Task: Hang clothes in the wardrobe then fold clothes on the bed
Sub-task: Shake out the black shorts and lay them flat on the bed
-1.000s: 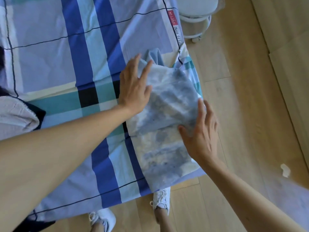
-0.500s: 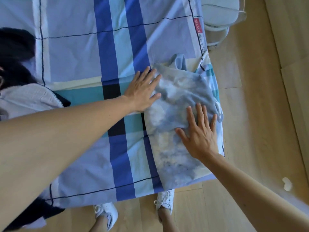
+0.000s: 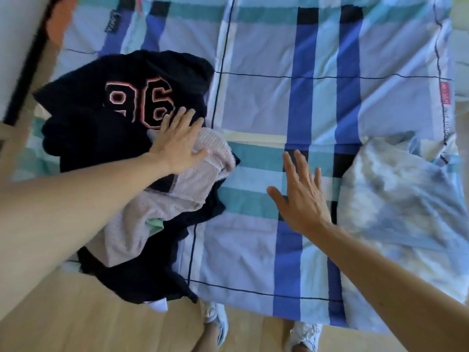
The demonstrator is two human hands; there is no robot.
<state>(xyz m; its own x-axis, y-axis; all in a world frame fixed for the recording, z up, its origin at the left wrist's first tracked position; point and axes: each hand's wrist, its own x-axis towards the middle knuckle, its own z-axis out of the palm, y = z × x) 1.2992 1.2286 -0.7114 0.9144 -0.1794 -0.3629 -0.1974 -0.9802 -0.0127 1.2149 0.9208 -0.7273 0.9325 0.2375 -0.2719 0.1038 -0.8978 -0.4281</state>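
A folded tie-dye blue and white garment (image 3: 396, 196) lies at the right edge of the bed. At the left is a heap of clothes: a black top with a red "96" (image 3: 114, 107) and a pale knitted garment (image 3: 177, 194) on top of it. My left hand (image 3: 177, 146) rests flat, fingers straight, on the pale garment's upper end. With fingers spread, my right hand (image 3: 302, 196) is over the bare sheet between the heap and the folded garment, holding nothing.
The bed carries a checked blue, teal and white sheet (image 3: 266, 102). Wooden floor (image 3: 76, 321) runs along the near edge, where my white shoes (image 3: 215, 318) stand. A dark frame edge (image 3: 25, 69) crosses the upper left.
Both hands left the folded tie-dye garment and moved left. My left hand now lies on the pale garment in the heap. The view swung left, bringing the heap into sight.
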